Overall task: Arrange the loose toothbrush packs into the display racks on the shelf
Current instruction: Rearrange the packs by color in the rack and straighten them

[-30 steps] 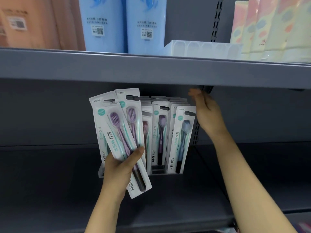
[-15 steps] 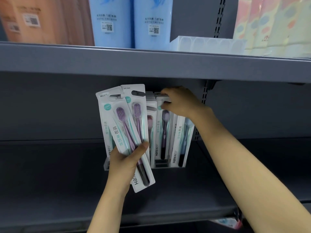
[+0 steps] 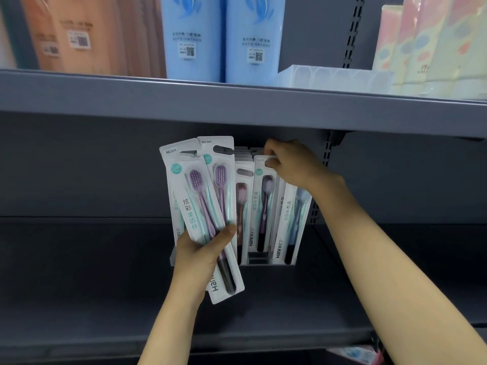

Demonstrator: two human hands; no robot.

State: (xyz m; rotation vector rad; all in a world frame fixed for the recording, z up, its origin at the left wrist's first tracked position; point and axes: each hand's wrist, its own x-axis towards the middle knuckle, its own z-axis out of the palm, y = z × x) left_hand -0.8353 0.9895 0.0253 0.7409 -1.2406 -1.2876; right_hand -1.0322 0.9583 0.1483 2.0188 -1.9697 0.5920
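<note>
Up on the far left of the upper shelf (image 3: 237, 106) stood blurred tan packages (image 3: 87, 35), and to their right two pale blue bottles (image 3: 224, 38). Below, the left hand (image 3: 203, 251) held a fan of loose toothbrush packs (image 3: 200, 206) in front of the lower shelf (image 3: 105, 272), its thumb curled across the front card and its fingers hidden behind; the front pack showed a purple brush and tilted with its top to the left, a second purple-brush pack more upright just behind it. Just beyond and to the right, the display rack (image 3: 259, 258) sat on the lower shelf, holding rows of upright packs: a reddish brush, then a purple one, then a pale blue one at the right end. The right hand (image 3: 292, 164) reached over the rack, pinching the top edge of the racked purple pack (image 3: 263, 206) between thumb and curled fingers, near its hang hole. Above and to the right, a clear plastic tray (image 3: 334, 77) rested on the upper shelf, with pastel boxes (image 3: 432, 48) touching its right side. A slotted upright (image 3: 351, 32) ran up the back panel behind the tray.
</note>
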